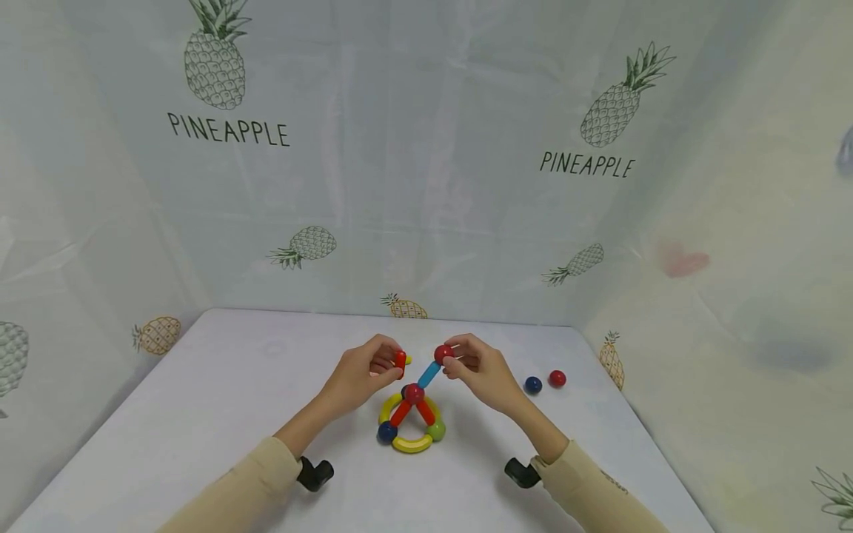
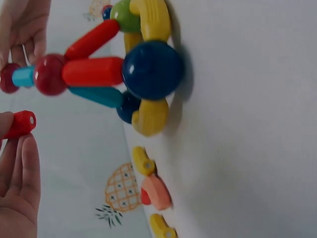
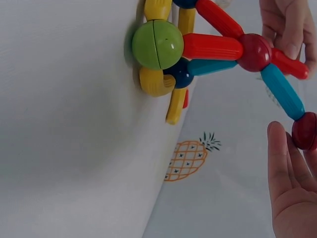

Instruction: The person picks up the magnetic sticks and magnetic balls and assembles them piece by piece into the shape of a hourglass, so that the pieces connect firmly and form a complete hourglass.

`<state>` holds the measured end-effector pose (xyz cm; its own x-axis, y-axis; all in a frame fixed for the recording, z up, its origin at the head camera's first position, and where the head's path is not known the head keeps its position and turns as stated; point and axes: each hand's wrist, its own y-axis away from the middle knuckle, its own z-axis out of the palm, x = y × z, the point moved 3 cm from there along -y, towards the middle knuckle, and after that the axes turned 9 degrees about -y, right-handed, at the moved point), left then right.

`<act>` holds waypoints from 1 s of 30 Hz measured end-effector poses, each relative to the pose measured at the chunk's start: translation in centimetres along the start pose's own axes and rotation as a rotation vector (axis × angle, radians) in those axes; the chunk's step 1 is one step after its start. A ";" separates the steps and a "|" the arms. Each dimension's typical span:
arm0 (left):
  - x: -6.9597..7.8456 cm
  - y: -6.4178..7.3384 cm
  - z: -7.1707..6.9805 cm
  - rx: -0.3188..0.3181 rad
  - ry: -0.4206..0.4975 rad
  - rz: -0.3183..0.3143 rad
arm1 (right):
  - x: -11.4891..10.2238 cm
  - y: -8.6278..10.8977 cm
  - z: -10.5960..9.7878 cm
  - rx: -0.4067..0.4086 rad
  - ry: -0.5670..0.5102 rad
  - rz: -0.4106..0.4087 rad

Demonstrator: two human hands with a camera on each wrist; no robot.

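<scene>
My left hand (image 1: 360, 375) pinches a short red rod (image 2: 22, 124) between thumb and fingers, just above and left of a magnetic ball-and-rod structure. With my right hand (image 1: 485, 375) I hold a dark red ball (image 1: 443, 354) at the upper end of a light blue rod (image 3: 283, 91). That rod slants up to the right from the structure's red apex ball (image 1: 414, 393). Two red rods (image 3: 213, 46) and a teal rod (image 2: 96, 96) run from the apex to a base of curved yellow rods (image 1: 412, 444), a green ball (image 3: 157, 44) and two dark blue balls (image 2: 152, 70).
A loose dark blue ball (image 1: 533, 385) and red ball (image 1: 557, 379) lie on the white table (image 1: 266, 363) at the right. Behind the structure are yellow rods (image 2: 143, 161) and a curved pink rod (image 2: 158, 192). A pineapple-print curtain (image 1: 413, 185) hangs behind the table.
</scene>
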<state>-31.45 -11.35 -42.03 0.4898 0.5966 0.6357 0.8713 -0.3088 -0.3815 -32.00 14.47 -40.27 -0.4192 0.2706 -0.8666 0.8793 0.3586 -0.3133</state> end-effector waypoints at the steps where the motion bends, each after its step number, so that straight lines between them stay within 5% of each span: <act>1: 0.3 0.1 0.1 -0.006 0.011 0.005 | 0.0 0.0 0.0 0.002 -0.002 -0.001; 30: 1.6 0.2 2.0 -0.052 0.094 0.036 | 1.0 -0.1 -0.3 0.009 0.008 -0.006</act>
<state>-30.61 -8.96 -42.47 0.5193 0.5134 0.6832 0.8524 -0.3681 -0.3714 -32.55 14.95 -40.95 -0.4266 0.2759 -0.8613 0.8787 0.3519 -0.3225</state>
